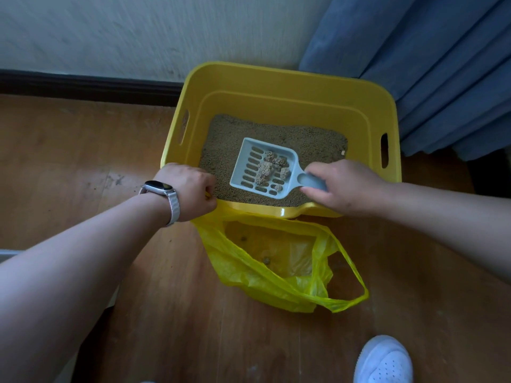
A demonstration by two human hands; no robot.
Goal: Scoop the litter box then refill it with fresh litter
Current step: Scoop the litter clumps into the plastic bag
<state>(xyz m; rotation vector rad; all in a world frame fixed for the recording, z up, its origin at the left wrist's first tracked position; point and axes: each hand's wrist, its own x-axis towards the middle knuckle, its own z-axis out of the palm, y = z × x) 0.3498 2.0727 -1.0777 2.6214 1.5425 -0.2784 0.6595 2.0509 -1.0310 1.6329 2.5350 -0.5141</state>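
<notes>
Litter box (276, 76), by the far wall, is gripped at its near rim by the left hand (188, 189); clumps (265, 169) are held on the scoop (249, 152), grasped by the right hand (345, 186). Refilling is not yet done.

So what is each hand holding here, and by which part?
The right hand grips the scoop by its handle; the left hand grips the litter box at its near rim.

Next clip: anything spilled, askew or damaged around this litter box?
Nothing much. The right hand holds the scoop with its clumps over the litter box, and the yellow bag lies open in front of it. Only dark specks mark the wooden floor left of the box; litter or scuffs, I cannot tell.
</notes>
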